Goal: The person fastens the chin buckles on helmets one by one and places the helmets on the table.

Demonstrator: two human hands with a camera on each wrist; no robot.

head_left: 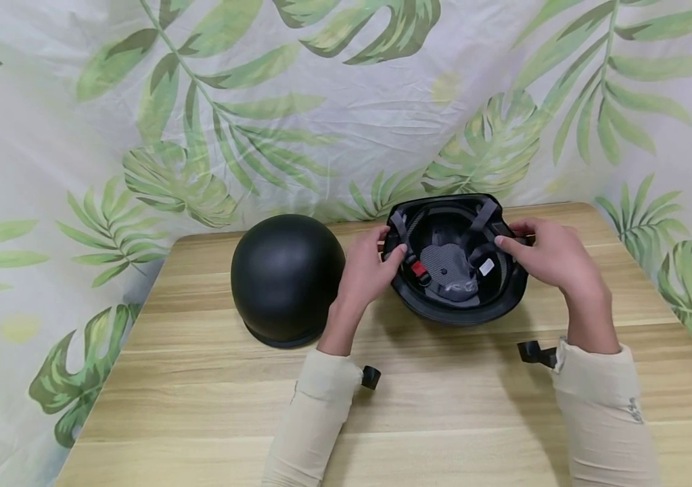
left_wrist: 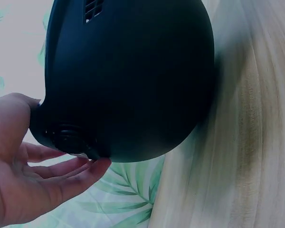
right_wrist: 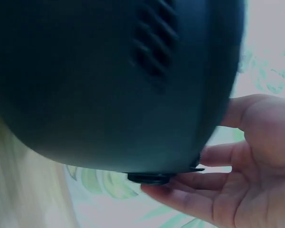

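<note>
A black helmet (head_left: 458,315) is turned with its hollow inside up, and both hands grip its rim from opposite sides. My left hand (head_left: 365,265) has its thumb over the left edge and its fingers on the outer shell (left_wrist: 128,90). On the opposite edge my right hand (head_left: 549,253) does the same, fingers beside a round black knob (right_wrist: 149,178). Inside show grey straps (head_left: 484,215), a red and black buckle (head_left: 416,268), a padded liner (head_left: 448,267) and a white label (head_left: 486,266).
A second black helmet (head_left: 287,277) rests dome up on the wooden table (head_left: 212,419), just left of my left forearm. Behind the table hangs a leaf-patterned cloth (head_left: 382,122). Black pieces stick out at both cuffs (head_left: 371,377).
</note>
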